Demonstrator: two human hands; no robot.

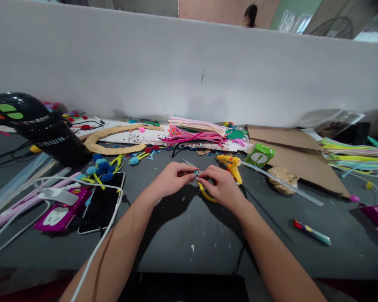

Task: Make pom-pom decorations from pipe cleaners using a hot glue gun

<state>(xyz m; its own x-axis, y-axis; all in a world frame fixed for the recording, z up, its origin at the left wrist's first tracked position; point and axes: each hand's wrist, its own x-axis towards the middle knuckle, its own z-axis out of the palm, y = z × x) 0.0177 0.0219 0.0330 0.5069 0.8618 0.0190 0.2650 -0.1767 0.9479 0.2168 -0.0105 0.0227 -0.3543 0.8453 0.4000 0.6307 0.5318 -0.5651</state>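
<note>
My left hand (173, 179) and my right hand (219, 184) meet over the middle of the dark table (189, 235). Both pinch a small light-blue piece (197, 172) between their fingertips; I cannot make out what it is. Yellow-handled scissors (204, 193) lie under my right hand, their blades pointing up-left past my left fingers. A yellow glue gun (231, 164) lies just beyond my right hand, with a clear glue stick (286, 184) running off to the right.
Pink pipe cleaners (195, 133) and a tan ring (113, 140) lie by the white partition. Blue pom-poms (102, 167), a phone (102, 205), a white cable, a magenta glue gun (63, 209) and a black bottle (47, 132) sit left. Cardboard (299, 155) and a marker (311, 232) lie right.
</note>
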